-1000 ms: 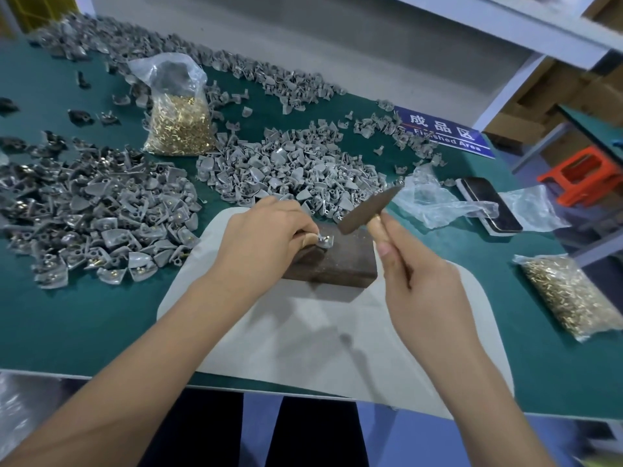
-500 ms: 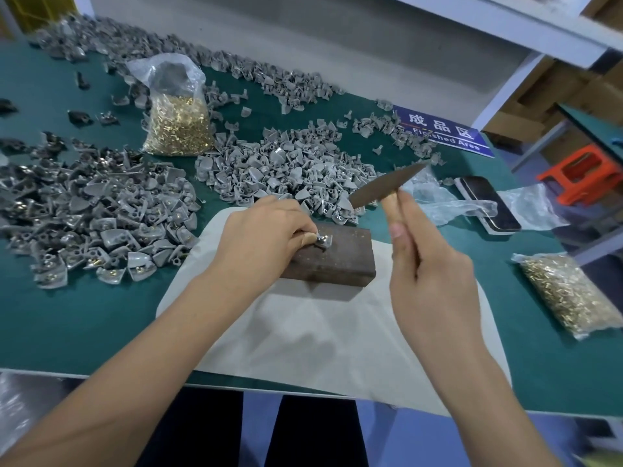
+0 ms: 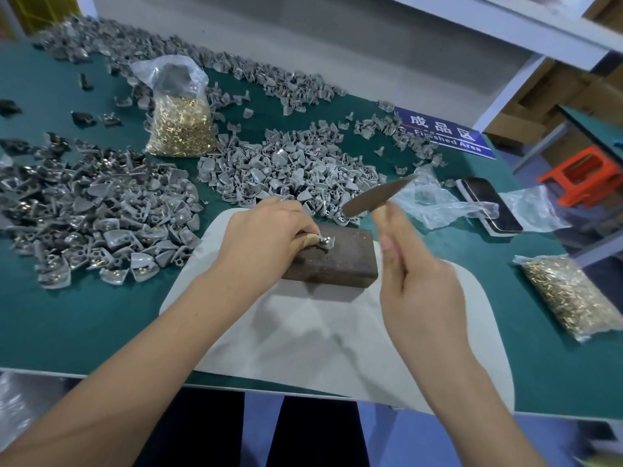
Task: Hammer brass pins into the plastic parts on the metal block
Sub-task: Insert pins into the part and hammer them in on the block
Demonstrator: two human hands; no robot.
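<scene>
the left hand [image 3: 266, 237] is pinching a plastic part [image 3: 326, 242] on the metal block [image 3: 332, 257] while the right hand [image 3: 418, 291], gripping the raised hammer [image 3: 377, 198], is risking striking those close fingertips.

Green workbench [image 3: 67, 315], orange stool [image 3: 586, 175]

I see a green desk [image 3: 84, 318] carrying a pale sheet [image 3: 337, 332] at its near edge, with the metal block [image 3: 337, 257] on it. Grey plastic parts [image 3: 101, 217] heap toward its left edge and far side, bags of brass pins [image 3: 180, 129] stand at the back and right edge, and a phone [image 3: 488, 205] lies near the right.
</scene>
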